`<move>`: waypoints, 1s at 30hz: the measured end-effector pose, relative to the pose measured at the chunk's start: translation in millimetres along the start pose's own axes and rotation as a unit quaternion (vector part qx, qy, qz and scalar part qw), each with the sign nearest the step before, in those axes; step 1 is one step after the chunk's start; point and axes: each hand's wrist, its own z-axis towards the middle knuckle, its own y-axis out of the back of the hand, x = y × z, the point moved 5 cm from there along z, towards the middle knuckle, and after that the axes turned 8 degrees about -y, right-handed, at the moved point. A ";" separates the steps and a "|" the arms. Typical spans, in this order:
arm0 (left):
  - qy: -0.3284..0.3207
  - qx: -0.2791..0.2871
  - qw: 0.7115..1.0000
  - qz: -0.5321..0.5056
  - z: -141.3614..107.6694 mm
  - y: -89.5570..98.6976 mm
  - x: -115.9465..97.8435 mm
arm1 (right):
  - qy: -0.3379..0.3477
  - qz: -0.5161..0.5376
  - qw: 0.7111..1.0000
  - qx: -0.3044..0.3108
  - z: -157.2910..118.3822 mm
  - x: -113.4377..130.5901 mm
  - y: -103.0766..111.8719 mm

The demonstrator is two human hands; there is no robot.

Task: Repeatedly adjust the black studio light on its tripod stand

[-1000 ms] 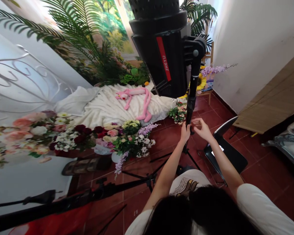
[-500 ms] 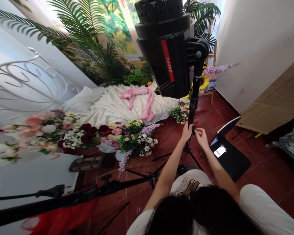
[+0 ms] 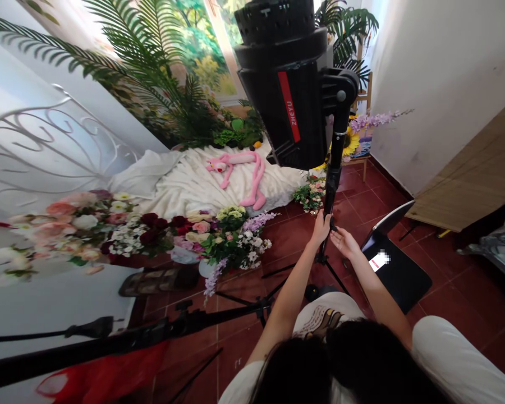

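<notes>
A black light stand (image 3: pixel 330 188) rises in front of me, carrying a large black studio lamp (image 3: pixel 284 106) with a red label. My left hand (image 3: pixel 321 229) is wrapped round the pole of the stand below the lamp. Just right of the pole, my right hand (image 3: pixel 345 242) has its palm turned up and its fingers apart, with the fingertips near a small black knob (image 3: pixel 332 224) on the pole. Nothing shows in that palm. Whether the fingertips touch the knob is too small to tell.
A black chair (image 3: pixel 399 278) with a white phone (image 3: pixel 377 261) is at the right. Flower bunches (image 3: pixel 219 235) line the bed (image 3: pixel 180 179), where a pink plush toy (image 3: pixel 256 179) lies. Another black stand (image 3: pixel 143 331) crosses the lower left. Red tiles cover the floor (image 3: pixel 458 303).
My right hand has turned from a pinch beside the knob to an opened, palm-up pose slightly lower. My left hand has stayed on the pole.
</notes>
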 end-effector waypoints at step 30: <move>-0.019 0.025 0.999 -0.020 0.1 0.6 -3.1 | 0.211 -0.248 0.939 -0.109 -6.0 34.5 1.8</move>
